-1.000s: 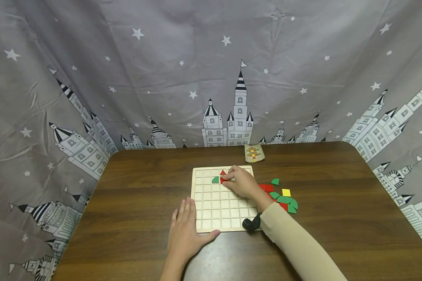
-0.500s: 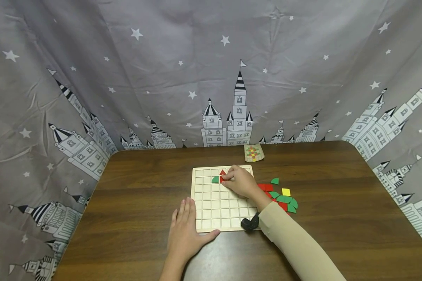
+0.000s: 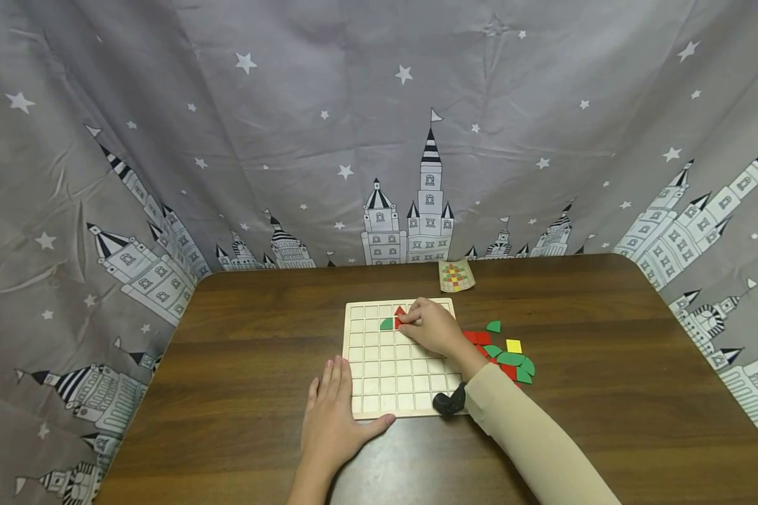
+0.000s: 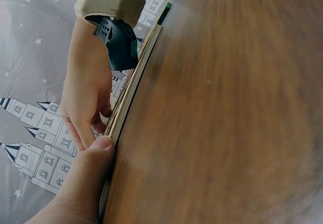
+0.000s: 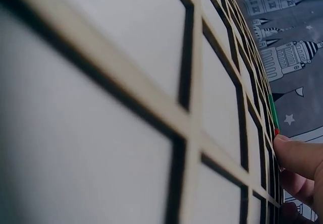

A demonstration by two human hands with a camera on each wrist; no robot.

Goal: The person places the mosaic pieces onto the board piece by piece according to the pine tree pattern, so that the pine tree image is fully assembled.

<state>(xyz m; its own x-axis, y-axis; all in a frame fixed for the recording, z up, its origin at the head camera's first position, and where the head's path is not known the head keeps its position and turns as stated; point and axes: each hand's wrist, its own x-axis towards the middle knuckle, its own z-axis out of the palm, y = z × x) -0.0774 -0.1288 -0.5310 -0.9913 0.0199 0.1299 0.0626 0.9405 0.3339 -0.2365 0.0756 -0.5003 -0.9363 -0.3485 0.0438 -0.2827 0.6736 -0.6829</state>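
A light wooden grid board (image 3: 388,366) lies on the table in the head view. My left hand (image 3: 334,414) rests at its near left corner, fingers straight along the left edge and thumb (image 4: 102,144) against the near edge. In the second row from the back, the thumb and forefinger of my right hand (image 3: 435,327) pinch a red square (image 3: 398,323), their tips partly covering it. A red triangle (image 3: 400,310) sits just behind that square, and a green quarter-circle (image 3: 386,323) fills the cell on its left. The right wrist view shows the right thumb (image 5: 292,153) beside the red edge.
Right of the board lie loose red pieces (image 3: 483,338), several green ones (image 3: 511,358) and a yellow square (image 3: 514,346). A pattern card (image 3: 456,275) stands at the table's back edge, before a grey castle-print curtain (image 3: 278,140). A black wrist device (image 3: 449,401) hangs over the board's near right corner.
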